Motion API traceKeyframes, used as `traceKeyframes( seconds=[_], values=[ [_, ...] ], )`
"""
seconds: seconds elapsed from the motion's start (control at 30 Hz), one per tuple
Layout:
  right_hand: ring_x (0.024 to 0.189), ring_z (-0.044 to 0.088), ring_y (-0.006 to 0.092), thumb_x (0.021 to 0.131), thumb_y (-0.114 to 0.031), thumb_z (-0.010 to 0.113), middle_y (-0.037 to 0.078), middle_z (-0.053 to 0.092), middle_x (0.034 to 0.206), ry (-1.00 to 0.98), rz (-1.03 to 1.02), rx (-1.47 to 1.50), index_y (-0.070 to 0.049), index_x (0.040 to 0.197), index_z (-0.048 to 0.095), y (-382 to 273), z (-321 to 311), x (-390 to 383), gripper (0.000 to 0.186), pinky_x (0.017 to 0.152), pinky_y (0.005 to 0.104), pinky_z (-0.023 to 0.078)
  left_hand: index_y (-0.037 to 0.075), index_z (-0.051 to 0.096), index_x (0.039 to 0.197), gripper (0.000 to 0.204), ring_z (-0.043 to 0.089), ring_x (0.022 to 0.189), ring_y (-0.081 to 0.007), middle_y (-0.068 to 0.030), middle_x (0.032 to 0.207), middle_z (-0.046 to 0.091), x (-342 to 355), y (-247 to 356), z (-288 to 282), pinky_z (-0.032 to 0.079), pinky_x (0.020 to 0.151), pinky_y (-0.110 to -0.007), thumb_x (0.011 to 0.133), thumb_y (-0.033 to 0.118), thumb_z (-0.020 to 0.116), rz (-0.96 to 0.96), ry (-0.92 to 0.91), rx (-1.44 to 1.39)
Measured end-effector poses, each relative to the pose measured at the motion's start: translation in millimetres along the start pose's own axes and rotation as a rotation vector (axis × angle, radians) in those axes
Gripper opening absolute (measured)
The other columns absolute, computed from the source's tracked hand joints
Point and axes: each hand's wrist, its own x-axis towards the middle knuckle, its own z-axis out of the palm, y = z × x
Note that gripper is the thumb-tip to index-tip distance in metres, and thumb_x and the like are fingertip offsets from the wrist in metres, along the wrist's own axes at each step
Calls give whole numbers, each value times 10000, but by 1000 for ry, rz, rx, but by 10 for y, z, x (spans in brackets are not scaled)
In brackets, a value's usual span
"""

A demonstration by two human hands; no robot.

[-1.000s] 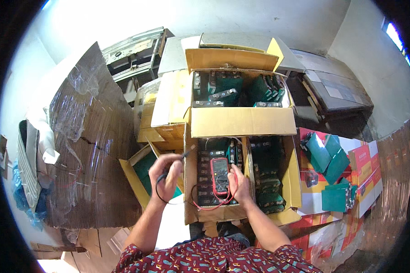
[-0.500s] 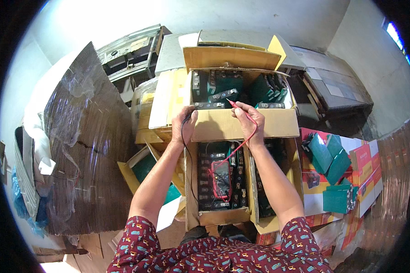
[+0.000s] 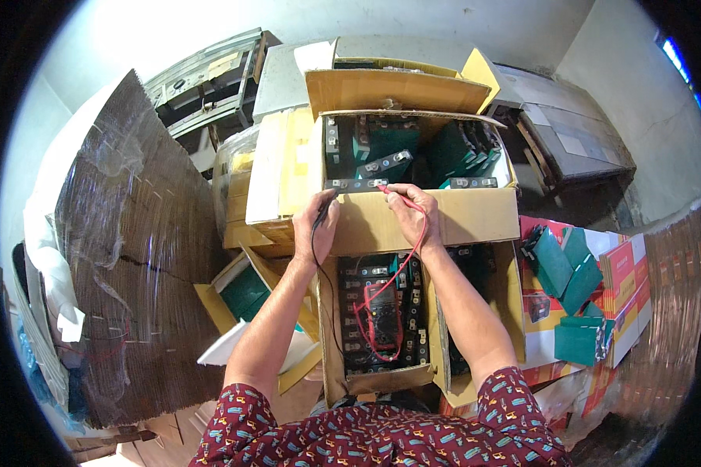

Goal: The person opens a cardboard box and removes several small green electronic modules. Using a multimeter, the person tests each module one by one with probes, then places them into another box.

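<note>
My left hand [image 3: 314,227], fingers closed, grips a black test probe [image 3: 331,196] at the left end of a battery cell [image 3: 358,185]; its tip is hard to make out. My right hand [image 3: 414,220] pinches a red test probe [image 3: 388,191], its tip at that cell's right terminal. The cell's dark top with metal terminals shows just inside the front wall of an open cardboard carton [image 3: 452,222]. Red and black leads run down toward a red-cased multimeter [image 3: 382,314], which lies on rows of cells in a lower carton [image 3: 329,311].
More green cells [image 3: 459,149] stand in the upper carton, one lying tilted [image 3: 385,164]. At right, loose green cells [image 3: 576,268] rest on printed cardboard [image 3: 541,342]. Stacked corrugated sheets [image 3: 140,257] rise at left. Worn tables [image 3: 572,136] stand behind.
My right hand has shifted left and slightly down, bringing the red probe to the front cell's right terminal. My left hand stays near the cell's left end. The view has shifted slightly.
</note>
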Motion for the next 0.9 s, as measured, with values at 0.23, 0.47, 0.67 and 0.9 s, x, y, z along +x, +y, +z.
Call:
traceKeyframes(
  seconds=[0.23,0.47,0.67,0.9],
  values=[
    [880,692,88,988,-115,688,84,789,992,6,-83,-26,22,1142,762,22,37,29,219,795,258,559,3,706,1232,265,752,908,-217,-170,1010,774,-5,-34,13,587,862,-339,994,119,691,44,24,-11],
    [887,705,101,987,-115,687,96,792,989,4,-88,-58,14,1142,769,-34,30,26,218,799,266,564,1,702,1227,257,733,887,-187,-156,978,764,-29,-53,14,585,843,-329,996,113,690,52,32,-43],
    [876,698,97,988,-120,685,89,789,965,-10,-77,-60,12,1141,771,-53,17,20,220,782,264,560,0,701,1217,244,737,892,-192,-155,980,764,-36,-47,7,587,843,-331,1000,109,684,43,16,-28],
    [883,709,108,979,-122,686,112,794,970,-15,-79,-93,14,1141,770,-91,20,25,227,785,273,563,3,708,1220,252,744,913,-196,-166,1001,771,-47,-64,2,589,860,-337,997,119,693,45,41,-27]
  ],
)
